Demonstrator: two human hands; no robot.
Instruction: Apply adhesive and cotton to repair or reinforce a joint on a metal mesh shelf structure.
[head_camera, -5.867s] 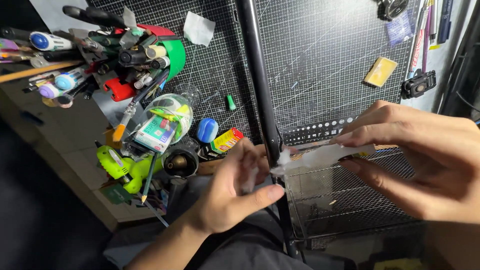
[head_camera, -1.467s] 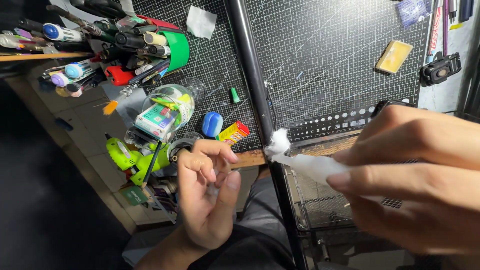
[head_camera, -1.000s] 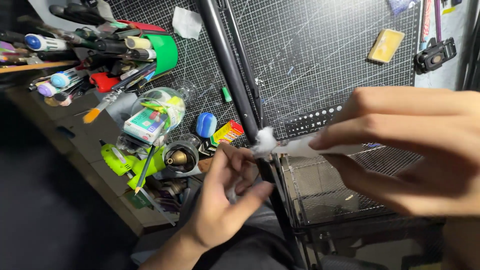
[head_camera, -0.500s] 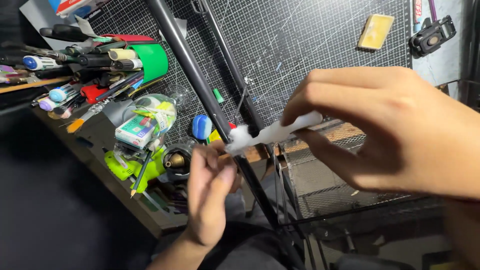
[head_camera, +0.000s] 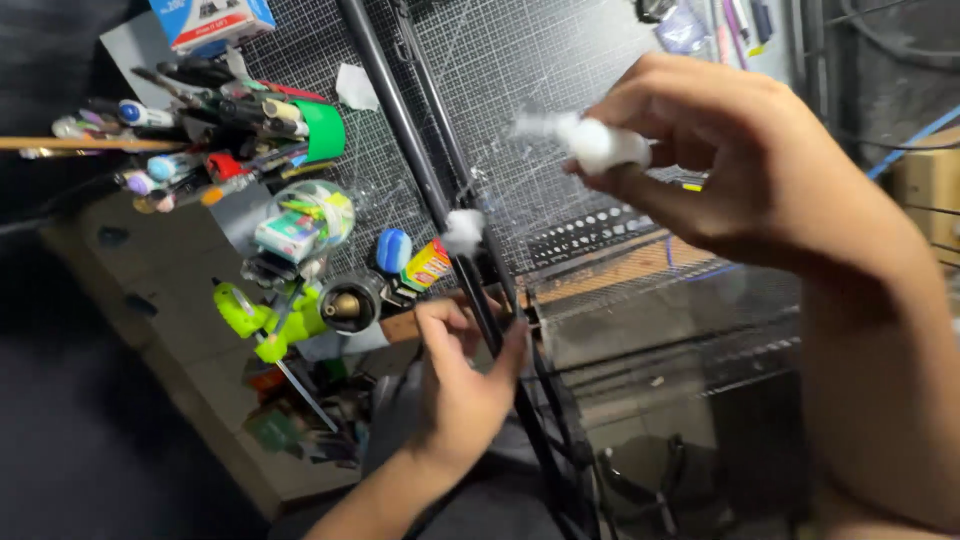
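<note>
Now, right hand (head_camera: 740, 170): our fingers pinch a white cotton roll (head_camera: 600, 143), raised above the cutting mat (head_camera: 560, 90).
Left hand (head_camera: 462, 385): fingers narrow around a black rod (head_camera: 440, 205) bearing a cotton tuft (head_camera: 463, 230).
Clear jar (head_camera: 305, 222): small coloured items inside, on the bench (head_camera: 170, 290).

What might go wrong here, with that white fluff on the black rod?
The small white tuft sits loosely on the black rod, which the left hand grips lower down; a nudge could drop it into the clutter of pens. The right hand pinches a white wad with trailing wisps that may snag or tear.
</note>
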